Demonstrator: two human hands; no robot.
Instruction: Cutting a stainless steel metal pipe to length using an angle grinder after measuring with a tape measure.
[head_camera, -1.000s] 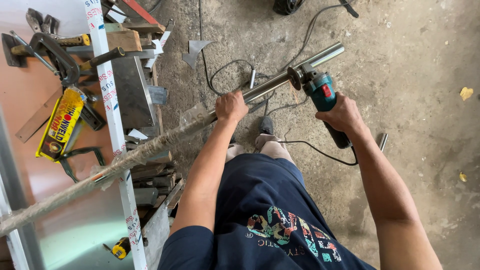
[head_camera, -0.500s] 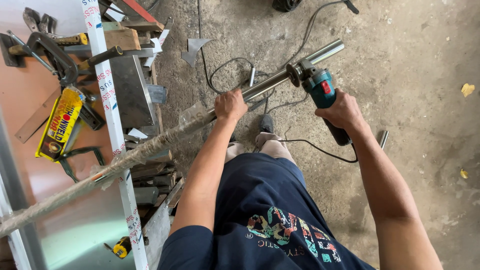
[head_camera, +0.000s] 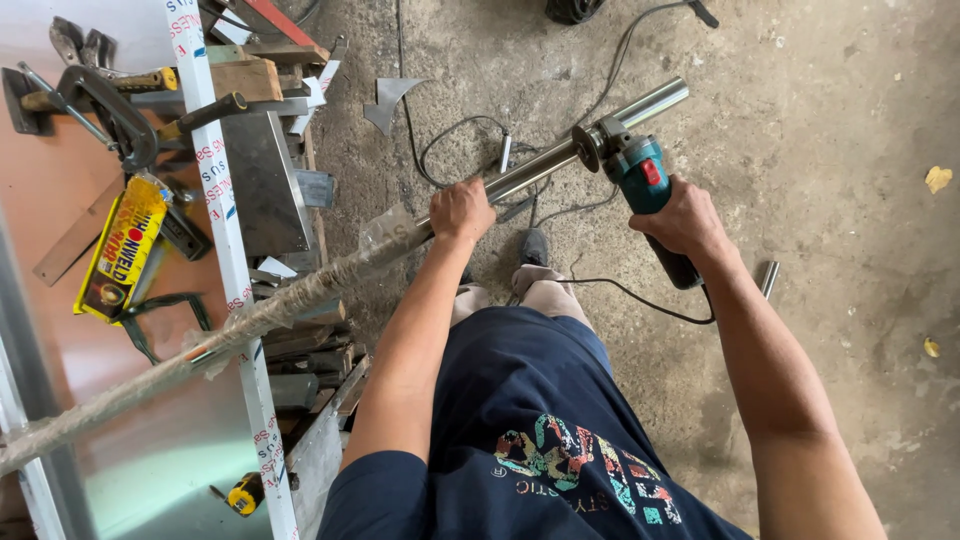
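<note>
The left hand (head_camera: 461, 211) is clenched around a long round steel tube (head_camera: 540, 170), polished and mirror-bright at its bare far end, which juts out over the rough grey concrete floor (head_camera: 850, 150); from the hand back toward the lower left the same tube is wrapped in crinkled, cloudy plastic film and runs across the edge of the workbench (head_camera: 60, 220), whose top is a smooth reddish-brown sheet; the right hand (head_camera: 686, 220) grasps the body of a teal angle grinder (head_camera: 640, 175) with a dark handle, its thin round disc set against the tube just beyond the left hand; a black cord (head_camera: 640, 298) trails from the grinder in loose curves over the floor; on the workbench, toward its far corner, lie dark metal clamps (head_camera: 95, 95) with curved jaws, a wooden block (head_camera: 245, 78) and a flat yellow packet (head_camera: 118, 245) with a glossy face; a white-filmed square steel bar (head_camera: 225, 250) lies along the bench edge, crossing under the tube; a short offcut of tube (head_camera: 767, 277) rests on the floor near the right forearm; a triangular scrap of sheet metal (head_camera: 388, 100) lies on the concrete farther off.
</note>
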